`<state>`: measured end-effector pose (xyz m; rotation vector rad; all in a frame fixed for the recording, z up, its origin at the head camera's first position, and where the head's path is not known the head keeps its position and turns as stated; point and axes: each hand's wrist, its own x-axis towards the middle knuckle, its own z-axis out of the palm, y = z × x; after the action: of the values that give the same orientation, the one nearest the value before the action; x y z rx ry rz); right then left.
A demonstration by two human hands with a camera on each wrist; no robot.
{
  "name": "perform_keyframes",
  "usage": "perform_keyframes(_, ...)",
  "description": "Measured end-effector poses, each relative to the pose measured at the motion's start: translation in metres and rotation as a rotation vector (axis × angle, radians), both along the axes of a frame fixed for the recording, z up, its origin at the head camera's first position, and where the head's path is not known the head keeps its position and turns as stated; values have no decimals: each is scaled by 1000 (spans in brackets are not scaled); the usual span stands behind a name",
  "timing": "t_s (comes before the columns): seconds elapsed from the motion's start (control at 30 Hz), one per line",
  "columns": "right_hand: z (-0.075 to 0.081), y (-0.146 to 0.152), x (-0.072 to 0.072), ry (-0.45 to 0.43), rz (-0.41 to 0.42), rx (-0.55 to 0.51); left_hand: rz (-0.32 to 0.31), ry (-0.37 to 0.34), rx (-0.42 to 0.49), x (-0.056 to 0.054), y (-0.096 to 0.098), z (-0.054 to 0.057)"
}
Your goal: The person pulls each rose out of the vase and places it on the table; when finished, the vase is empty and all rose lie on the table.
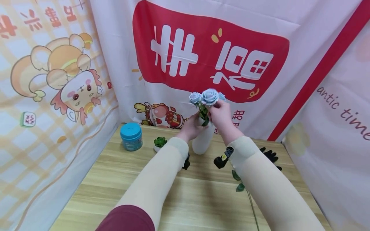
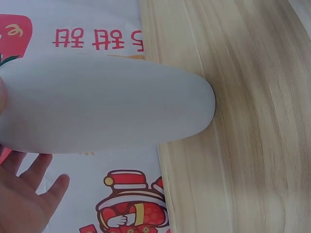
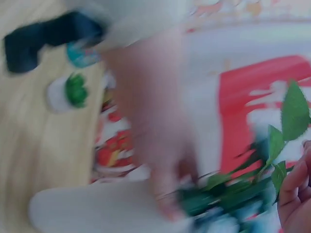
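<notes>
A tall white vase (image 1: 202, 139) stands on the wooden table, and light blue artificial roses (image 1: 209, 97) rise from its mouth. My left hand (image 1: 192, 126) holds the vase near its rim; in the left wrist view, fingers of that hand (image 2: 31, 194) show beside the vase wall (image 2: 112, 104). Just below the blooms, my right hand (image 1: 221, 112) pinches a rose by its stem. The right wrist view has this hand (image 3: 297, 196) at the edge, next to green leaves (image 3: 295, 114), with the left hand (image 3: 160, 141) blurred at the vase's mouth.
A blue-lidded jar (image 1: 131, 138) and a small potted succulent (image 1: 160, 142) stand to the left of the vase. On the right, a leafy stem (image 1: 252, 205) lies partly under my right forearm, with black gloves (image 1: 270, 155) beyond it. Printed cloth (image 1: 115, 41) hangs behind the table.
</notes>
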<state>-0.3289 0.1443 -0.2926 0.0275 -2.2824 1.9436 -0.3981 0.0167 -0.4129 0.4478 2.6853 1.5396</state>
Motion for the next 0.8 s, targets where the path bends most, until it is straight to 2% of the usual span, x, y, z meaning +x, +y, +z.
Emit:
perform_keyframes(0.1,27,-1,11,90,0,-48,-13,42,33,0,-1,0)
perform_keyframes(0.23,64,3,29,249,25,-65,2,5,35,2,0,-1)
perform_keyframes(0.43,111,13,61,476,10,23,39,-75,47,2,0,-2)
perform_keyframes(0.5,121,18,72,508,2,62,43,-76,47,2,1,-2)
perform_keyframes(0.63,125,32,93,495,-19,170,39,-54,37,1,1,-3)
perform_keyframes(0.7,120,40,104,471,-33,235,34,-41,28,0,1,-5)
perform_keyframes(0.8,101,53,115,459,-9,282,31,-31,22,-2,2,-5)
